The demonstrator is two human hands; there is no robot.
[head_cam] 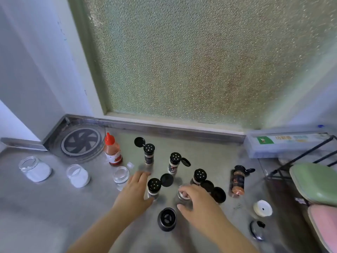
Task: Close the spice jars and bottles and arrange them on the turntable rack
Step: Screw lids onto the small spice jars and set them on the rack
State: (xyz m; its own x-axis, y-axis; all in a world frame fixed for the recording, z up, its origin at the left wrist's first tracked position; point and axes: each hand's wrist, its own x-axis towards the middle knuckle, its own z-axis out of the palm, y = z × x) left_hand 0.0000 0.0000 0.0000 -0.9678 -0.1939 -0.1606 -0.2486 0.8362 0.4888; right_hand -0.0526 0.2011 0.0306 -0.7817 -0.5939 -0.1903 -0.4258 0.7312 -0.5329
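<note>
Several black-capped spice shakers stand on the steel counter with flip lids open, such as the far one [149,155] and the nearest one [154,188]. My left hand [134,191] reaches flat beside that nearest shaker, fingers apart. My right hand [197,201] grips a small glass jar [183,198] from above. A black grinder top [167,219] lies in front of it. The clear turntable rack [81,141] sits in the back left corner. A red-capped sauce bottle [112,150] stands beside it. Three open glass jars [35,168] hold white powder at the left.
A white lid [262,208] and a glass lid with black knob [257,230] lie at the right. A brown spice shaker [238,180] stands nearby. A black wire rack [300,157], green and pink pads [315,181] fill the right edge. Frosted window behind.
</note>
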